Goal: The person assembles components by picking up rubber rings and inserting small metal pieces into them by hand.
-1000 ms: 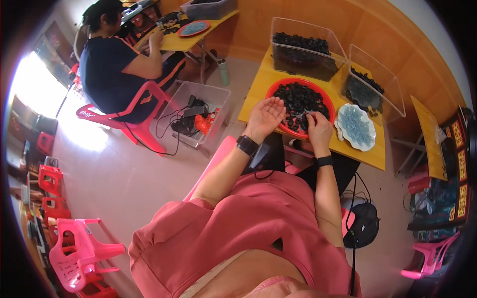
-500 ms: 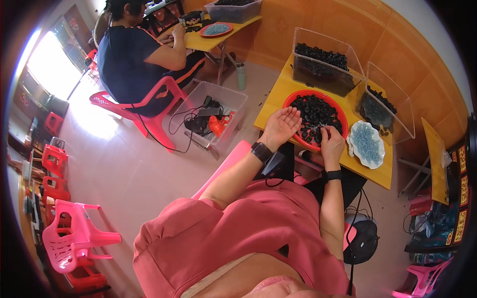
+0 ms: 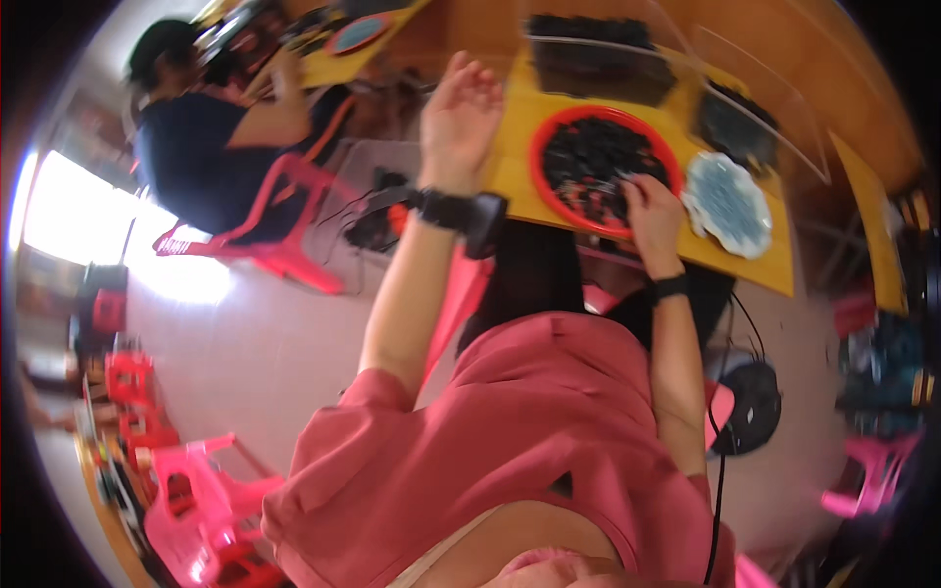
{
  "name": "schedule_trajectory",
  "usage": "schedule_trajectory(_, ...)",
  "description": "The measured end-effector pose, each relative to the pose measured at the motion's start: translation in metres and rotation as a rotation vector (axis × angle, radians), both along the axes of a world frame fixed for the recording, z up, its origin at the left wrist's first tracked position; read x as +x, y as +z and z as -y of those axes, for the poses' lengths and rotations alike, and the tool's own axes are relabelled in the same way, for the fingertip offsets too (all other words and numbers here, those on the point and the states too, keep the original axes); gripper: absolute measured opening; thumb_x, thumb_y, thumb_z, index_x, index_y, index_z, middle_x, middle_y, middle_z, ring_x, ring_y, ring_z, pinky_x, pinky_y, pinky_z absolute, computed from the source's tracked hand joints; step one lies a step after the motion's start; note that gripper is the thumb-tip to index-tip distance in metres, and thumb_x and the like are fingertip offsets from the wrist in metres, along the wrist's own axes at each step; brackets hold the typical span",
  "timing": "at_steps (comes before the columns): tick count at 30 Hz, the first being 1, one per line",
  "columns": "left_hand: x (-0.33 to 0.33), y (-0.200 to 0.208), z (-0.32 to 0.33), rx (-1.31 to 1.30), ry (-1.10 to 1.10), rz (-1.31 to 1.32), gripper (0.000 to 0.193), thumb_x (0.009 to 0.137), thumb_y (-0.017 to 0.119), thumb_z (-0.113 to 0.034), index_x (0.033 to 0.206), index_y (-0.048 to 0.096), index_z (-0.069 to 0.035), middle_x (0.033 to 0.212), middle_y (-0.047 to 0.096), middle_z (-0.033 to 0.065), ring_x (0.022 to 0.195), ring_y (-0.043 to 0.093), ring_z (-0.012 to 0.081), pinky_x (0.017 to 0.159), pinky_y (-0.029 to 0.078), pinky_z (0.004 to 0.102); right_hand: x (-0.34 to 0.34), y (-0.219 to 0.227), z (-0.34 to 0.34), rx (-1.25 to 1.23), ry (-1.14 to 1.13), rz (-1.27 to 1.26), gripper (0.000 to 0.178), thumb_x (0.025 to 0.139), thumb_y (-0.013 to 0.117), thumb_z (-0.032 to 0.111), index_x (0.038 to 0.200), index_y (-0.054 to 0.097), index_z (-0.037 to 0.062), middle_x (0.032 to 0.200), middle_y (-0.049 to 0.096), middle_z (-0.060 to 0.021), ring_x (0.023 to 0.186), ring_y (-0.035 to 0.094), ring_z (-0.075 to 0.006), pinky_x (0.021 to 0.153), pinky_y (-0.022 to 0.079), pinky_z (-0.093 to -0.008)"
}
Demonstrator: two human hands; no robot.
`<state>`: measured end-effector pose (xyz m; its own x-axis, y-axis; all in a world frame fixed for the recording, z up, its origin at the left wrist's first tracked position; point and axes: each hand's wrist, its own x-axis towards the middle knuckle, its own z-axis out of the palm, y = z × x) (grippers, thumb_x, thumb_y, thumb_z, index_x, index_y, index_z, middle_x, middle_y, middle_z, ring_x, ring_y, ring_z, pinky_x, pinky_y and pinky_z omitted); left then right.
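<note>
My left hand (image 3: pixel 463 122) is raised left of the yellow table, palm up with its fingers loosely apart; I see nothing in it. My right hand (image 3: pixel 655 218) reaches over the near right rim of a round red tray (image 3: pixel 536 167). Its thumb and fingers are pinched together, and what they hold, if anything, is too small and blurred to name. Many small black ring-like pieces (image 3: pixel 598 152) fill the tray. Just right of that hand, a white scalloped dish (image 3: pixel 698 214) holds a heap of small blue-grey pieces (image 3: pixel 730 201).
Two clear bins of black pieces (image 3: pixel 593 64) stand at the back of the yellow table (image 3: pixel 520 201). At the left, a person (image 3: pixel 191 162) sits on a pink chair (image 3: pixel 274 235) at another table. A clear floor bin holding cables (image 3: pixel 372 230) stands between us.
My left hand has swung left and away from the red tray. My right hand stays pinched at the tray's near right side. The whole view has turned and blurred.
</note>
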<state>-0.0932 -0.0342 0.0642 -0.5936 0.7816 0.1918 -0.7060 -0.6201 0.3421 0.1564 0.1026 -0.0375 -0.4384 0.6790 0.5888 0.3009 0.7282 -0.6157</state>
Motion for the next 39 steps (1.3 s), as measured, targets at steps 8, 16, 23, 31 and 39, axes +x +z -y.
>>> schedule_trajectory(8,0.099,-0.027,-0.03,-0.654,-0.105,-0.793,0.032,0.092,0.064,-0.012,0.123,0.063,-0.004,0.11,0.067,0.0046,0.086,0.062,0.0079,0.075,0.046,0.0212,-0.004,0.045,0.018,0.004,0.067,-0.103,0.008,0.083,0.069,0.009,0.087,0.068,0.0029,0.082,0.068,-0.016,0.076,0.066,-0.0358,0.065,0.052,-0.0414)
schedule_trajectory(16,0.106,-0.034,-0.04,-0.742,-0.164,-0.942,0.024,0.093,0.064,-0.005,0.117,0.063,-0.001,0.095,0.069,0.0029,0.081,0.065,0.0072,0.067,0.048,0.0182,-0.001,0.061,0.022,-0.142,0.15,-0.149,0.006,0.084,0.067,0.003,0.089,0.067,0.0,0.079,0.067,-0.0164,0.073,0.067,-0.0348,0.062,0.052,-0.0394)
schedule_trajectory(23,0.111,-0.032,-0.039,-0.82,-0.042,-1.007,0.011,0.094,0.061,-0.003,0.104,0.063,-0.001,0.09,0.066,0.0017,0.077,0.06,0.0068,0.067,0.049,0.0212,0.0,0.071,0.016,-0.345,0.214,-0.047,0.007,0.087,0.067,0.007,0.092,0.068,0.0017,0.075,0.067,-0.0168,0.067,0.067,-0.0306,0.059,0.051,-0.0359)
schedule_trajectory(31,0.117,-0.008,-0.035,-0.845,0.116,-1.19,0.009,0.097,0.057,-0.007,0.101,0.061,0.0,0.079,0.063,0.0052,0.072,0.062,0.0111,0.064,0.05,0.0256,0.012,0.072,0.001,-1.191,0.608,-0.188,0.021,0.102,0.053,0.015,0.104,0.067,-0.0011,0.083,0.068,-0.0059,0.065,0.057,-0.0071,0.061,0.046,-0.0203)
schedule_trajectory(39,0.127,-0.015,-0.031,-0.767,0.248,-1.269,0.009,0.099,0.053,-0.003,0.102,0.06,0.002,0.082,0.065,0.0081,0.071,0.066,0.0129,0.066,0.053,0.0267,0.013,0.073,-0.002,-1.516,0.704,-0.23,0.029,0.105,0.046,0.026,0.093,0.059,0.0037,0.07,0.056,-0.0032,0.057,0.048,-0.0096,0.053,0.038,-0.0219)
